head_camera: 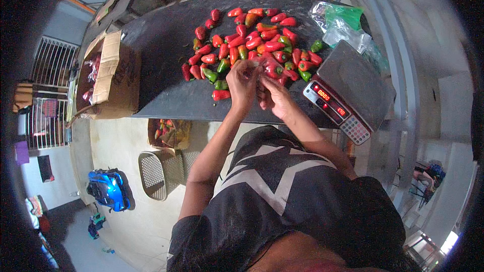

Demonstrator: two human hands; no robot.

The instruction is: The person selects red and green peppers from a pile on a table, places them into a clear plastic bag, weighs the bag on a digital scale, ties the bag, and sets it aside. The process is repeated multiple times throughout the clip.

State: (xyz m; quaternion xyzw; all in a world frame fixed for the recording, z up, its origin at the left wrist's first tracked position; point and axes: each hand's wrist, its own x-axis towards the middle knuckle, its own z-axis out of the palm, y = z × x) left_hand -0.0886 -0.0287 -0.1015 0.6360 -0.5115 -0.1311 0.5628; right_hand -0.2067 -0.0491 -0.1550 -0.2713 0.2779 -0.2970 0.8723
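Observation:
Both of my hands are at a clear plastic bag [275, 68] with red peppers visible through it, just above the near part of the pepper pile. My left hand [241, 83] pinches the bag's gathered end, its fingers curled. My right hand [275, 96] meets it from the right, thumb and fingers on the same end; its fingertips are partly hidden. Around and beyond the bag, many loose red, orange and green peppers [236, 41] lie spread over the dark tabletop [166, 71]. A lone red pepper [221, 95] rests left of my left wrist.
At right stands a digital scale [349, 75] with lit red digits; clear and green plastic bags [340, 22] lie behind it. An open cardboard box [121, 79] with bagged peppers occupies the left end. Below are a box of peppers [177, 132], a perforated basket [153, 175] and a blue toy car [109, 190].

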